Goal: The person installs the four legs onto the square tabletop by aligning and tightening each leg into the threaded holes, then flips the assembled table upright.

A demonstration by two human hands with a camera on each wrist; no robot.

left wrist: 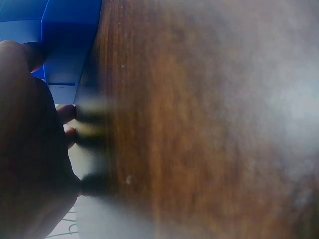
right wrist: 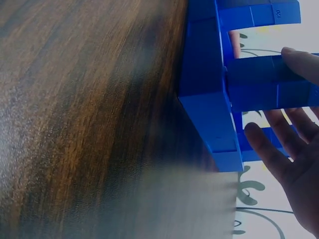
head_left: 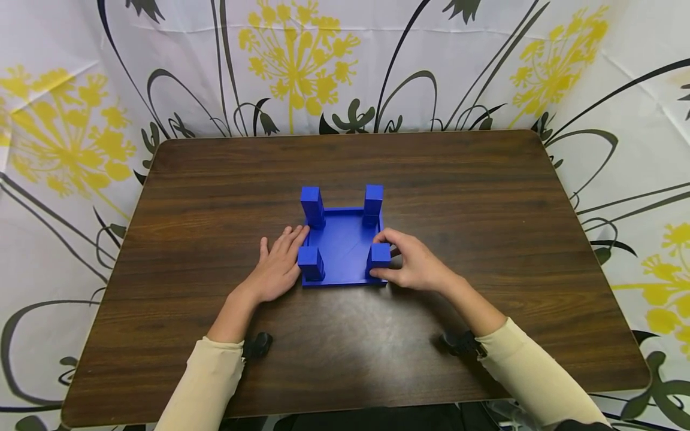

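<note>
A shallow square blue tray (head_left: 345, 245) with a low rim lies on the table, an upright blue post at each corner. The person's right hand (head_left: 417, 263) grips the front right post (head_left: 380, 254) between thumb and fingers; in the right wrist view this post (right wrist: 259, 84) rises from the tray's corner. The left hand (head_left: 277, 270) lies palm down at the tray's left side, fingers stretched out, fingertips right at the rim. The front left post (head_left: 310, 261) stands beside it. Farther back are the rear left post (head_left: 312, 206) and the rear right post (head_left: 373, 205).
The brown wooden table (head_left: 226, 191) extends around the tray on all sides. Behind it hangs a white curtain (head_left: 188, 54) with yellow and grey flower prints. A dark wrist-worn device (head_left: 259, 345) sits at the left cuff and another (head_left: 460, 343) at the right.
</note>
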